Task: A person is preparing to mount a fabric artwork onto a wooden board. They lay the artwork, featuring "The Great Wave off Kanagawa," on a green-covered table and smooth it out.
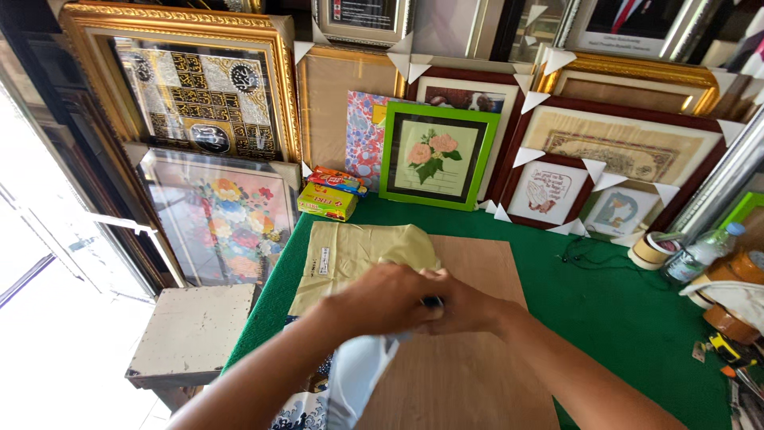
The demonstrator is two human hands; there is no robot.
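Observation:
My left hand point(380, 299) and my right hand point(468, 306) meet over a brown board point(469, 374) that lies on the green table point(613, 310). Both are closed around a small dark object point(432, 302), mostly hidden between the fingers. A white, blurred cloth or sheet point(358, 370) hangs below my left hand. Just behind the hands lies a folded yellow-green cloth point(358, 251), partly on the board. A blue and white wave-patterned cloth point(298, 410) shows under my left forearm.
Many framed pictures lean along the back, among them a green-framed flower picture point(438, 155) and a gold-framed one point(191, 84). Small yellow boxes point(328, 199) sit at the table's back left. Tape roll point(651, 251), plastic bottle point(700, 251) and tools point(728, 350) crowd the right edge. A grey box point(191, 334) stands left of the table.

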